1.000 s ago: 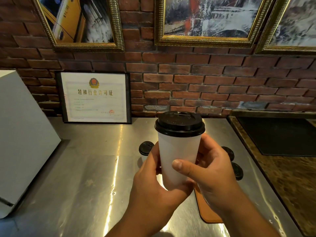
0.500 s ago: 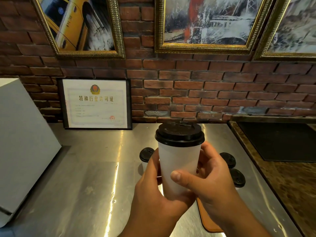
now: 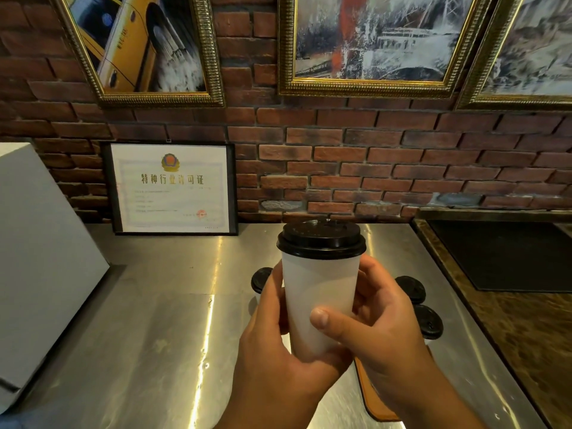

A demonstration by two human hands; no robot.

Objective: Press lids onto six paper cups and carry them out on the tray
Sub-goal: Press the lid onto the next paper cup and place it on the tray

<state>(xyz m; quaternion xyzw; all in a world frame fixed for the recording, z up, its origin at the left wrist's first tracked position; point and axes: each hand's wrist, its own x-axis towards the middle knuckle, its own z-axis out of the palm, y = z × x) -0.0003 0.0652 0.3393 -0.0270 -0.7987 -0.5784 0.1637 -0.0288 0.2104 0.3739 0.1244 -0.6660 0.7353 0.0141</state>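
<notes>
While we are standing at the steel counter point(image 3: 154, 335), we are holding one paper cup point(image 3: 318, 292) raised above it, upright and clear of the surface. We are judging the step in hand to be the seating or checking of this cup's cover, late in the capping stage. The brown tray point(image 3: 371, 400) is lying on the counter beneath the right wrist, with only its near edge showing.

The left hand point(image 3: 272, 360) is cradling the cup's lower wall and base, fingers curled round it. The right hand point(image 3: 387, 329) is wrapping the opposite side, its thumb point(image 3: 325, 317) lying across the front wall.

The black lid point(image 3: 322, 239) is sitting level on the rim, with no gap that we can make out. Three other lids point(image 3: 411, 287) are peeking out behind the hands, apparently on cups. Those cups are mostly hidden, and we cannot tell whether they are standing on the tray.

As we are reading it, the next move is calling for lowering this cup upright beside the others without squeezing its thin wall, then taking up the tray.
</notes>
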